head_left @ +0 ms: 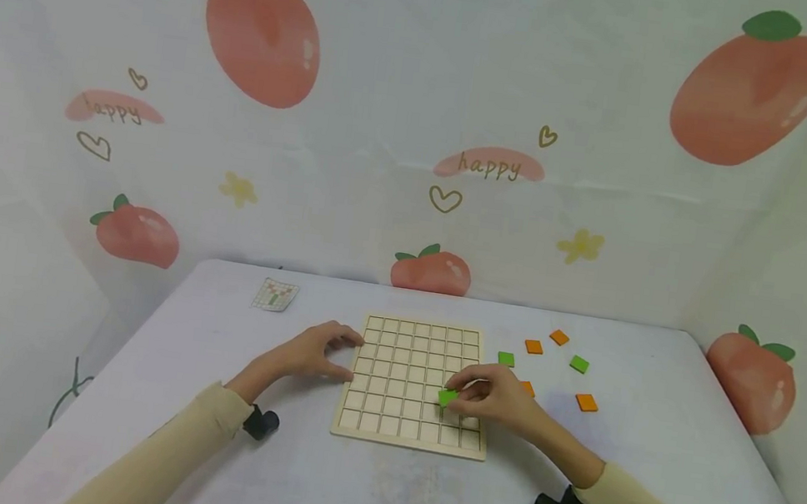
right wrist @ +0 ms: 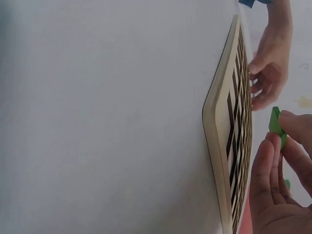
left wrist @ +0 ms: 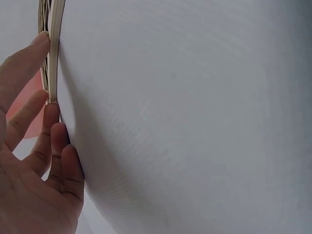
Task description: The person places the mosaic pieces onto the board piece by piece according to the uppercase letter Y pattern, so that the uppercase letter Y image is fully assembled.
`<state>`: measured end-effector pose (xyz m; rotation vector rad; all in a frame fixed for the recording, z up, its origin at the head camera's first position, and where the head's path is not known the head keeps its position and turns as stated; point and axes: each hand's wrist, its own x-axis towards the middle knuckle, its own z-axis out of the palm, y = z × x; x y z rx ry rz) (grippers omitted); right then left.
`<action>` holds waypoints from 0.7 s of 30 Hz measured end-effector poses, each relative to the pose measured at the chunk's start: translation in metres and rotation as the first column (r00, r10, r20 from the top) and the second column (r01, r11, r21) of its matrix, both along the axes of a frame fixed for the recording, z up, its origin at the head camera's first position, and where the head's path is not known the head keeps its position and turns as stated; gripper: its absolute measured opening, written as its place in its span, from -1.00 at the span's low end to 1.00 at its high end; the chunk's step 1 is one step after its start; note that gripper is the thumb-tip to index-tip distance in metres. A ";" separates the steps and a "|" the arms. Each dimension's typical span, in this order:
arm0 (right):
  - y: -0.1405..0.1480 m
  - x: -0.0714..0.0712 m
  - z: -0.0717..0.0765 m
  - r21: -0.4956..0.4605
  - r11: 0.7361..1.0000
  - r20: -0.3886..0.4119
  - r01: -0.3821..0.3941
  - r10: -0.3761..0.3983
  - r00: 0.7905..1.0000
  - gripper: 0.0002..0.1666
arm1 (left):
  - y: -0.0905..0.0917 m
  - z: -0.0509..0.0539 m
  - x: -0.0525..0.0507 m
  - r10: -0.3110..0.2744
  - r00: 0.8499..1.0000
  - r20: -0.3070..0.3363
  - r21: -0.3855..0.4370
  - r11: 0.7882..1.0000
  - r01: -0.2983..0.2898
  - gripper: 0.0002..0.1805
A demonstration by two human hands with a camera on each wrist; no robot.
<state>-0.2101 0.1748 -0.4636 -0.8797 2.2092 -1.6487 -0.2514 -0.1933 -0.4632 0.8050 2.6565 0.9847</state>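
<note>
A wooden grid board [head_left: 392, 406] with square cells lies flat on the white table. At its left edge rests my left hand [head_left: 315, 353], thumb and fingertips touching the rim; the left wrist view shows the fingers [left wrist: 62, 158] along the board's side [left wrist: 56, 53]. Over the right part of the board, my right hand [head_left: 495, 394] pinches a green square tile [head_left: 447, 397] between thumb and fingers. In the right wrist view that green tile [right wrist: 276, 123] is held tilted, above the grid and apart from it.
Right of the board lie loose tiles: green ones [head_left: 506, 359] [head_left: 579, 364] and several orange ones [head_left: 587, 402], one partly hidden behind my right hand. A small paper card [head_left: 275, 295] with a coloured grid pattern lies at the back left. A printed cloth [head_left: 347, 220] hangs behind the table.
</note>
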 end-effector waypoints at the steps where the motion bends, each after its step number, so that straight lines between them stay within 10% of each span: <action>1: -0.002 0.000 0.000 0.004 1.000 0.000 -0.002 0.002 1.000 -0.72 | 0.000 0.000 0.000 -0.001 1.000 0.001 0.000 1.000 0.001 -0.36; 21: -0.031 0.006 -0.002 0.109 0.993 0.010 0.038 -0.039 0.999 -0.75 | 0.002 0.002 0.000 0.022 1.000 0.016 -0.024 0.999 -0.022 -0.35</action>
